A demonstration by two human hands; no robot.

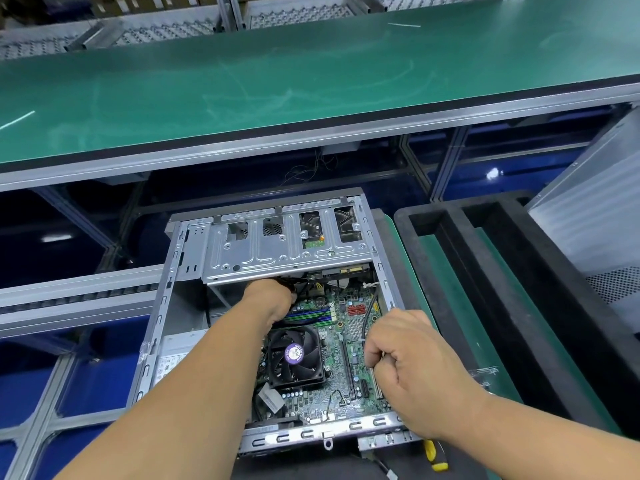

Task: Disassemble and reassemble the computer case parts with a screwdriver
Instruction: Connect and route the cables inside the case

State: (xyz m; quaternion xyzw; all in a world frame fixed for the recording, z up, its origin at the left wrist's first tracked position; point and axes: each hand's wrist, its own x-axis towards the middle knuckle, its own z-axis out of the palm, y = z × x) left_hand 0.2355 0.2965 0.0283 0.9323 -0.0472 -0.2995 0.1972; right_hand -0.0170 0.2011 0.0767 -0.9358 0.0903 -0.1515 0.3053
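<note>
A yellow-handled screwdriver (pixel 437 457) is lying just below the near rim of the open computer case (pixel 157 327), close under the person's right wrist. The right hand (pixel 410 367) is hovering over the motherboard (pixel 341 344), its grip curled around something thin that I cannot make out. Beside it the black CPU fan (pixel 294 356) is sitting flat. Farther in, the left hand (pixel 268 299) is reaching under the metal drive cage (pixel 277 251), fingers hidden among black cables (pixel 298 284), so its grip cannot be told. Beyond, a green table (pixel 277 84) is stretching across.
</note>
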